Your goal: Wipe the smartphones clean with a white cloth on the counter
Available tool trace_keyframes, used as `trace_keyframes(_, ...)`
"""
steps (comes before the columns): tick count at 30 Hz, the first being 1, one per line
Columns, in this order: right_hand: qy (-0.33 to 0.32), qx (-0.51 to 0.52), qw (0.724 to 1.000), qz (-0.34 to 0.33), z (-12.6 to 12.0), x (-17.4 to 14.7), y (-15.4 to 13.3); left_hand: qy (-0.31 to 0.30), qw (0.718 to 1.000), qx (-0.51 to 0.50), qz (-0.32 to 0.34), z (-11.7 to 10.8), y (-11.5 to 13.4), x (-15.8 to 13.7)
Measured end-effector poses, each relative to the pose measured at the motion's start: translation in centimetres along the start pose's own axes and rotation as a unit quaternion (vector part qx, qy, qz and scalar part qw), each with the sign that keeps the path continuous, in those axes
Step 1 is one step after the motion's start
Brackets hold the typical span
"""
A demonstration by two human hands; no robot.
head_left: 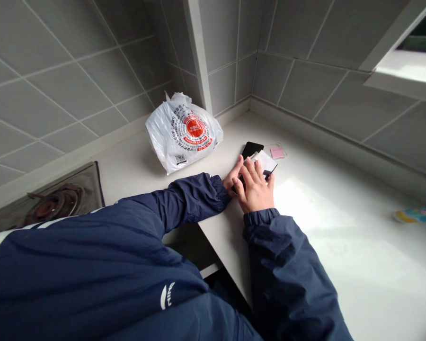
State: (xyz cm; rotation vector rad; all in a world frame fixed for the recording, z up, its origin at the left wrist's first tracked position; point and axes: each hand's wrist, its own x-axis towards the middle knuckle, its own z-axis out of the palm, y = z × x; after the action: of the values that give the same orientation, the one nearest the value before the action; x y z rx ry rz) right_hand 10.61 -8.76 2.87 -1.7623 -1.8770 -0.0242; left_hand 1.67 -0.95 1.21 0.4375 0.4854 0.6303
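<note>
My left hand (231,177) is at the near left side of a dark, flat, phone-like object (235,188), thumb up along its edge and other fingers mostly hidden. From above, my right hand (257,188) lies over the same object with fingers stretched out and slightly spread. Under its fingertips is a white sheet (267,161), thin like paper or cloth, with a dark edge at its right corner. Just beyond, a black phone-like slab (252,148) rests on the counter. To its right is a small pink square (277,152) with a clear film around it.
A white plastic bag (184,132) with red and black print stands at the back left. Further left is a gas stove (57,201). At the far right lies a blurred, colourful packet or bottle (417,214). Tiled walls border the white counter (341,227); an open cupboard shows below its front edge.
</note>
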Motion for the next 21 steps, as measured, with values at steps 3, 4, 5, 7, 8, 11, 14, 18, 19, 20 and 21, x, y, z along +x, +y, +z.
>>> trace_keyframes(3,0.000,0.003,1.000,0.000,0.3,-1.2,-0.7,-0.002,1.000,-0.019,-0.023,0.3,0.1,-0.2)
trace_keyframes(4,0.003,0.003,1.000,0.000,0.4,-1.6,-0.9,-0.011,0.999,-0.021,-0.026,0.4,0.1,-0.2)
trace_keyframes(5,0.006,0.002,1.000,-0.001,0.4,-2.0,-1.2,-0.025,0.999,-0.022,-0.030,0.5,0.2,-0.3)
trace_keyframes(7,0.013,-0.001,1.000,-0.002,0.5,-2.7,-1.6,-0.060,0.997,-0.022,-0.044,0.6,0.4,-0.3)
trace_keyframes(8,0.016,-0.003,1.000,0.000,0.5,-3.0,-1.9,-0.074,0.996,-0.022,-0.050,0.6,0.5,-0.4)
trace_keyframes(11,0.021,-0.012,1.000,0.008,0.5,-3.9,-2.5,-0.086,0.994,-0.021,-0.071,0.9,1.0,-0.6)
trace_keyframes(14,0.028,-0.019,0.999,0.017,0.6,-4.6,-2.8,-0.071,0.992,-0.012,-0.101,1.7,1.6,-1.1)
trace_keyframes(18,0.080,0.001,0.997,0.015,0.9,-4.9,-2.9,-0.062,0.991,0.000,-0.116,2.3,1.9,-1.7)
trace_keyframes(19,0.097,0.005,0.995,0.012,0.9,-4.9,-2.9,-0.066,0.991,0.005,-0.117,2.3,1.9,-1.8)
trace_keyframes(20,0.114,0.007,0.993,0.008,0.9,-4.9,-2.9,-0.072,0.990,0.009,-0.117,2.2,1.8,-1.8)
trace_keyframes(21,0.130,0.005,0.992,0.004,0.9,-4.8,-2.9,-0.079,0.990,0.011,-0.113,2.1,1.8,-1.8)
